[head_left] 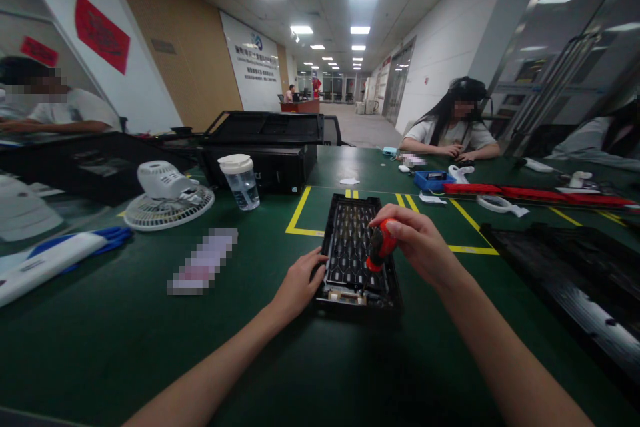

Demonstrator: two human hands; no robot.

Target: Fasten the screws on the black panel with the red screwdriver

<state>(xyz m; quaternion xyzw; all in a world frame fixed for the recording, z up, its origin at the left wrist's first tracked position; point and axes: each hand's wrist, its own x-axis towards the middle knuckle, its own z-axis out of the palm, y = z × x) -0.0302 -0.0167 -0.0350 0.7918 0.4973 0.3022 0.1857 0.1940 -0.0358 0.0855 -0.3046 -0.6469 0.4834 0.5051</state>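
Holding screwdriver (382, 245) over black panel (349, 235)

There are the person's two hands (296, 283) (424, 245), one screwdriver (383, 244), one honeycomb-patterned panel (349, 240) and one lidded cup (242, 185).

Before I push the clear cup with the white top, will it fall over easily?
The cup might tip if pushed near its top, since it is taller than wide. It may feel bottom-heavy, as clear liquid seems to sit low inside. Its smooth-looking side could be slippery.
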